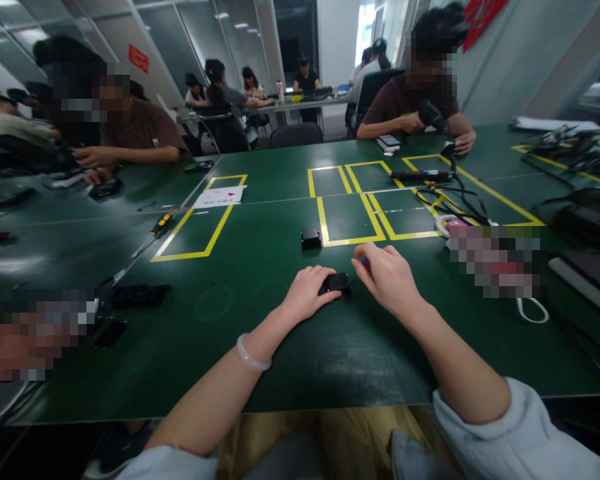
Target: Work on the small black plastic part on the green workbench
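Note:
On the green table, my left hand point(309, 290) grips a small black box-shaped part point(338, 285), thumb along its near side and fingers at its far left. Just to the right, my right hand point(387, 277) is raised with curled fingers, thumb and index drawn close together. Something dark shows between them, too small to make out. A thin dark line, perhaps a wire, is faintly visible between the part and the right hand. A second black box-shaped part point(311, 239) sits apart, beyond my left hand, beside the yellow tape.
Yellow tape rectangles point(353, 243) mark the table. A yellow-black screwdriver point(161, 225) and a paper sheet point(219, 197) lie left. Black cables point(460, 200) and a blurred pink item point(495, 260) lie right. Two co-workers point(145, 127) point(387, 110) sit across the table.

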`<state>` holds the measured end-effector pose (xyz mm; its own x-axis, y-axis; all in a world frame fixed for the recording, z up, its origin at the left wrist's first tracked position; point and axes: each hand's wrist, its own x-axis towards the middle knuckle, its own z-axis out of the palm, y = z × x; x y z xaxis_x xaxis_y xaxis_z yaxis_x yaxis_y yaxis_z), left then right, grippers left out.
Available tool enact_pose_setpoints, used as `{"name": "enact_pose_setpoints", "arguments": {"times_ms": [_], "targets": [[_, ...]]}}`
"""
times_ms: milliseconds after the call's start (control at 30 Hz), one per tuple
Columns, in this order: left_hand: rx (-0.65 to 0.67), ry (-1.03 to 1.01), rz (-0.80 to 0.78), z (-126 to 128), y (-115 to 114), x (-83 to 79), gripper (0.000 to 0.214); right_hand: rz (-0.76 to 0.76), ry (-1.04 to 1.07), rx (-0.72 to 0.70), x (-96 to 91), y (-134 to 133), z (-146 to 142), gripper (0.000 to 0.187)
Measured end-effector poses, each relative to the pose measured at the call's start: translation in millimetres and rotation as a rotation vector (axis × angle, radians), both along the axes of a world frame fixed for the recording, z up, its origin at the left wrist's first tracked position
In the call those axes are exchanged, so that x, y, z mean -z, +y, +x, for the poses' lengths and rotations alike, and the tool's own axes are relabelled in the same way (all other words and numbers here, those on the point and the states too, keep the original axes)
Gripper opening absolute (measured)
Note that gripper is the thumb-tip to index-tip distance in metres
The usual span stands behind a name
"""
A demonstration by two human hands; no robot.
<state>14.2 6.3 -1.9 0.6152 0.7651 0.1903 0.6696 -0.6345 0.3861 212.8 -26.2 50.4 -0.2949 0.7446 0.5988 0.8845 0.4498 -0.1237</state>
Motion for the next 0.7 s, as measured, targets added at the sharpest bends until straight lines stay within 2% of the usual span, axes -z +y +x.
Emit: {"name": "enact_pose_setpoints", "arguments": {"times_ms": [700], "targets": [[0.01, -0.004, 0.028, -0.9, -0.2, -0.3, 0.038, -0.03, -0.017, -0.015, -3.7, -3.0, -0.7, 0.014]]}}
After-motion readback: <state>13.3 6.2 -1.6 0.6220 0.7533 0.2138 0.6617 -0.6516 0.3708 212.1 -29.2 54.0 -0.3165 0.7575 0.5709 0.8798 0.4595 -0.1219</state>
